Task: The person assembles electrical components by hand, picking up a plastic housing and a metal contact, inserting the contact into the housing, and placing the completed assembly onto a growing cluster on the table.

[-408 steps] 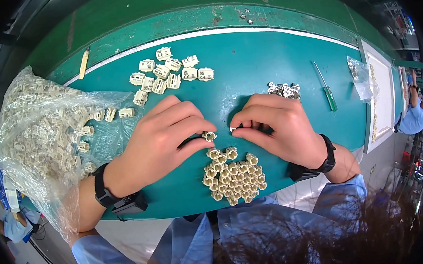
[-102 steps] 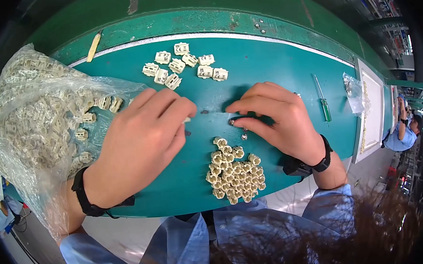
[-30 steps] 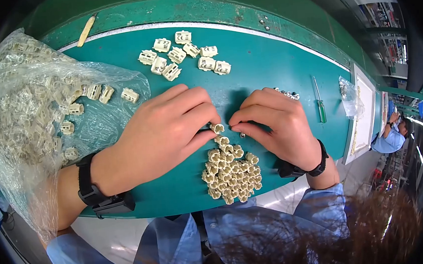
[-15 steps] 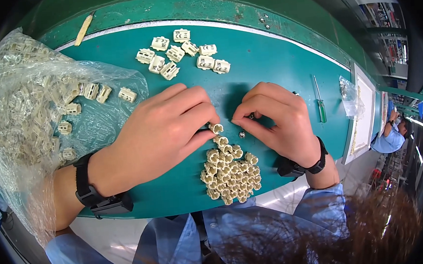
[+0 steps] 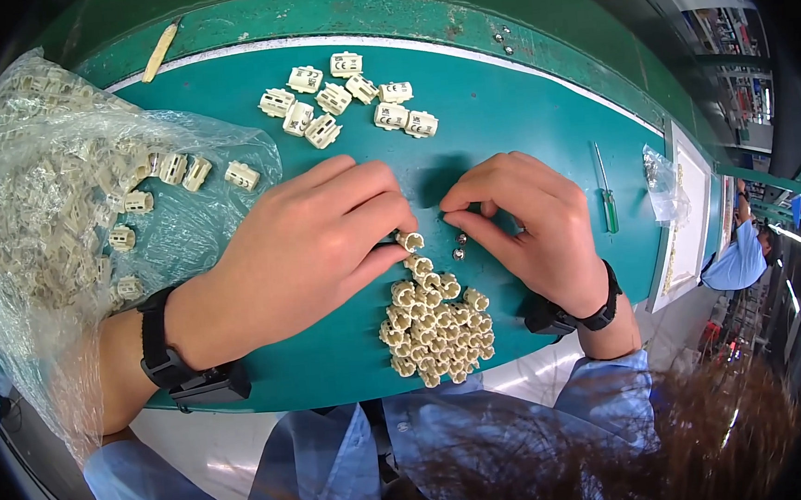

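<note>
My left hand [image 5: 298, 252] is closed, with thumb and forefinger pinching a small cream plastic sleeve [image 5: 410, 241], its round open end facing up. Just across from it, my right hand [image 5: 534, 227] has thumb and forefinger pressed together at the tips; anything between them is too small to make out. Below those fingertips, small shiny metal pieces [image 5: 459, 254] lie on the green mat [image 5: 521, 111]. Close under the left fingertips begins a tight cluster of cream sleeves [image 5: 434, 331], many standing with hollow ends up.
A clear plastic bag [image 5: 35, 201] full of cream sleeves spreads over the left side. Several loose sleeves [image 5: 334, 98] lie at the back. To the right are a green-handled screwdriver [image 5: 608, 203], a small clear bag [image 5: 662, 181] and a white tray [image 5: 674, 249]. A person [image 5: 740, 254] is farther off.
My right hand's fingers have shifted slightly up and changed their bend. Two shiny metal pieces now show beneath them, where one lay in plain view before. The left hand stays nearly still.
</note>
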`<state>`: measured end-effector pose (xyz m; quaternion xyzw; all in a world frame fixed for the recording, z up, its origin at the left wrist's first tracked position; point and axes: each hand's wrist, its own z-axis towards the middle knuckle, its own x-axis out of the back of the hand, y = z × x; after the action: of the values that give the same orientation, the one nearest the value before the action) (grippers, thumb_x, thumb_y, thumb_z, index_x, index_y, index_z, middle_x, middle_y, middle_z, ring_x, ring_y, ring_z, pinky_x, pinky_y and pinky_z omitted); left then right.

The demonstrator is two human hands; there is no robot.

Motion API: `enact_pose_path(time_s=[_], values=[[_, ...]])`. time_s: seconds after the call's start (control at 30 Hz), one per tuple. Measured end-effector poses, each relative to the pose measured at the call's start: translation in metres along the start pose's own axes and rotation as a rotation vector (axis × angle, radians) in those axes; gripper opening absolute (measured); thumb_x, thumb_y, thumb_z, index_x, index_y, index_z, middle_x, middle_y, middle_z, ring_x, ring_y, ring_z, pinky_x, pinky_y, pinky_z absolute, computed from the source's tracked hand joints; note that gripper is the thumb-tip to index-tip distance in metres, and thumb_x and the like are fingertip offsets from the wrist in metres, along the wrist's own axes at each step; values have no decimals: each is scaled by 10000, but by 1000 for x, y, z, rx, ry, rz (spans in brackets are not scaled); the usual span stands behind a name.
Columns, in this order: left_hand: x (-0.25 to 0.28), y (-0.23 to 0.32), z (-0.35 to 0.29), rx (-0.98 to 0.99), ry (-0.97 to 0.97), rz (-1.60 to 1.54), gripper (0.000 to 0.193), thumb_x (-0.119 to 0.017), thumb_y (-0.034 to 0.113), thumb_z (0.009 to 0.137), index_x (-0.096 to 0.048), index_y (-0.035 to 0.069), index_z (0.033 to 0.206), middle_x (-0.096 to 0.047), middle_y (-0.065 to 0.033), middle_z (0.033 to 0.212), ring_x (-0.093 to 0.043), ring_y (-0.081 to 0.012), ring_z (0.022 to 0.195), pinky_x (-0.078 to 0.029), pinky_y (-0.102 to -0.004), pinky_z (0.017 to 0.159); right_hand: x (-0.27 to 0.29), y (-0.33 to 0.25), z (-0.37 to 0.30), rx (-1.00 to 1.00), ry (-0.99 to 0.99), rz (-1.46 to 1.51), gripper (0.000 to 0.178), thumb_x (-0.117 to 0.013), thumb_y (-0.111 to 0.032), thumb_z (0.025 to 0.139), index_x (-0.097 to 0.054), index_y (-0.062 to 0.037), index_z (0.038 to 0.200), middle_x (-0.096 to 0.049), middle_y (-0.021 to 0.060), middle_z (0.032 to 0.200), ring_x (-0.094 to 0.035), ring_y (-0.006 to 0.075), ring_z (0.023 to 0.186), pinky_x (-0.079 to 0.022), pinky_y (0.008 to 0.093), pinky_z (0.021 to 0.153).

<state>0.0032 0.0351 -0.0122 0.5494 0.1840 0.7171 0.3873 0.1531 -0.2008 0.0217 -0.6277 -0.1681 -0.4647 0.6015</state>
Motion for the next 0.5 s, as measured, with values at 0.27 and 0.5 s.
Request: enact_pose_path(time_s=[0.27, 0.5], values=[[0, 0, -1, 1, 8, 0, 286, -932, 82, 844, -777, 91, 1085, -693, -47, 1077, -682, -289, 967, -585, -415, 834, 11, -5, 0, -10, 12, -24, 214, -923, -18, 872, -834, -87, 1053, -800, 56, 1034, -742, 270, 880, -596, 388, 713], [0, 0, 0, 3, 4, -7, 275, -930, 92, 855, -773, 92, 1081, -695, -47, 1082, -689, -290, 972, -589, -416, 844, 7, -4, -2, -88, 10, -122, 245, -957, -19, 858, -869, -74, 1080, -796, 71, 1074, -736, 238, 931, -587, 359, 729]])
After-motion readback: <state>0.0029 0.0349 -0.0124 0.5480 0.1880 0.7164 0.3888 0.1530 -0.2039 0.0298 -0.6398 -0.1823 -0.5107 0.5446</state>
